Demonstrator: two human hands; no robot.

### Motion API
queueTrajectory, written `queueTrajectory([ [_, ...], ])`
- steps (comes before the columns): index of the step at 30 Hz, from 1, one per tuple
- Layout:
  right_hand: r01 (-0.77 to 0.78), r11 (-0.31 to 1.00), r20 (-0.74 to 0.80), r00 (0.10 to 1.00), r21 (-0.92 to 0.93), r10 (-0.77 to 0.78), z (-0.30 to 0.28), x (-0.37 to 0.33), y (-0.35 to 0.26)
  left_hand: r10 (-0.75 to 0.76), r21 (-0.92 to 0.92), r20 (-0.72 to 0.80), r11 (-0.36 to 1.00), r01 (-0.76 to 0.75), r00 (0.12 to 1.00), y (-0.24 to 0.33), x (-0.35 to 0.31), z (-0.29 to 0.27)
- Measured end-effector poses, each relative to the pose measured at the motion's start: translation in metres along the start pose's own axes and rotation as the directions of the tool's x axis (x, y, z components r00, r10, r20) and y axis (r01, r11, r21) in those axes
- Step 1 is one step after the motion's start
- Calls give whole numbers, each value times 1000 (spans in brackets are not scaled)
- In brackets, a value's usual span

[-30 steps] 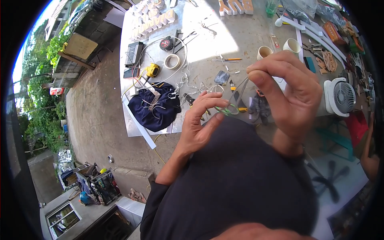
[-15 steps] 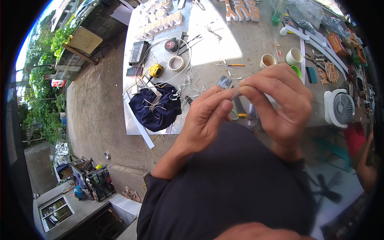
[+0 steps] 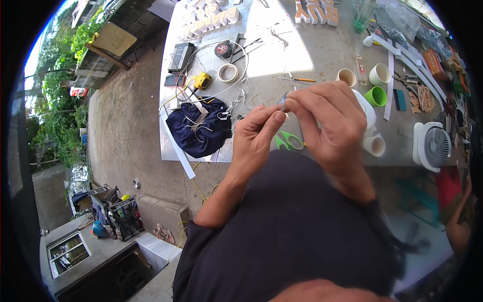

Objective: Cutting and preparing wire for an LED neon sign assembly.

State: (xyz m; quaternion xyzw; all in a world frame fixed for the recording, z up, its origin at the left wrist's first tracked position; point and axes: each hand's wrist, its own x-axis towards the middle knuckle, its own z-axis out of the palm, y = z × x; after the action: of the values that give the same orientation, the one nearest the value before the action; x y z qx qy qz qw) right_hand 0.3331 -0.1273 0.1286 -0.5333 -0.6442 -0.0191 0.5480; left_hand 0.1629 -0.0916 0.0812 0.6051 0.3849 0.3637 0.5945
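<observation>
Above the near edge of the table, my left hand and my right hand meet, thumb and forefinger of each pinched together. Between the fingertips is a thin grey wire-like piece, mostly covered, so its exact kind is unclear. A small bluish-grey patch shows just behind the fingertips. Below the hands lie scissors with green handles. To the left, a string of small white modules on wire runs beside a bunched navy cloth with white cable ends on it.
Left on the table are a masking tape roll, a tape measure, a black power box and a yellow tool. To the right stand a green cup, pale cups and a white fan. Block letters sit far back.
My hands have come closer together and shifted slightly left; less of the thin grey piece shows. The view has shifted, and the green-handled scissors and another pale cup now show more fully.
</observation>
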Motion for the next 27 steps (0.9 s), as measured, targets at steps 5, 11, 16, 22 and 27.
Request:
queueTrajectory([
  [5,-3,1000,13,1000,24,2,2,-2,4,-102,-136,80,984,112,992,-14,1,-5],
  [11,25,996,37,999,86,-28,-1,-4,6,-102,-336,171,929,155,980,-31,0,-5],
  [16,143,979,9,989,147,-146,-18,4,8,395,277,145,864,-421,907,-11,1,-3],
  [22,190,963,-15,982,194,-190,-34,10,10,595,488,96,670,-559,798,16,0,-1],
  [27,186,948,-26,982,258,-186,-43,4,6,667,475,95,622,-622,739,27,-6,2],
])
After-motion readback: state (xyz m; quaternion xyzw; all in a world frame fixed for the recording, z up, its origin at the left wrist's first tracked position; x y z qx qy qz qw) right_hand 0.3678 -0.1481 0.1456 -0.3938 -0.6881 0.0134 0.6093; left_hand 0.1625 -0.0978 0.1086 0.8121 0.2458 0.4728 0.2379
